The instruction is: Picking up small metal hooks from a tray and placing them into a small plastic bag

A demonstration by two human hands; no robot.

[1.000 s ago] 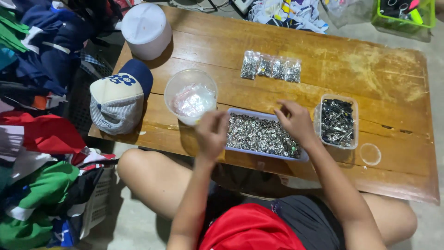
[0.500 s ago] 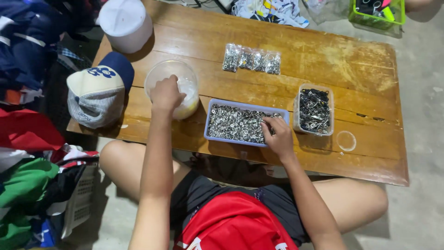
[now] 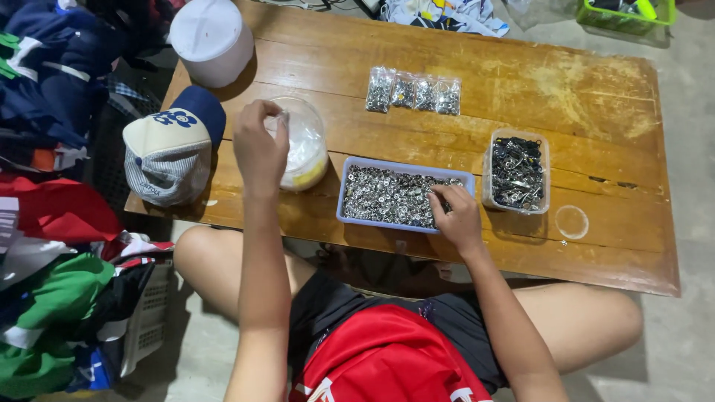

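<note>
Left hand: my left hand was raised over the round clear bowl at centre left of the frame, fingertips pinched on a small clear plastic bag.
Right hand: my right hand rested at the right end of the blue rectangular tray, fingers curled down into the metal pieces; whether they pinched one, I could not tell.
Tray: it sat in the middle of the frame near the front edge of the wooden table, filled with small silvery metal rings and fasteners.
Bowl: it stood just left of the tray, holding whitish clear bags, with a yellow patch showing at its lower side.
Clear tub: a clear rectangular tub of darker metal hardware stood just right of the tray.
Filled bags: a row of small clear bags of silvery parts lay above the tray, upper middle of the frame.
Lid: a round clear lid lay flat at lower right of the tabletop.
Cap: a navy and white cap rested on the table's left corner.
White container: a white round container stood at upper left.
Clothes: piled clothing filled the left edge.
</note>
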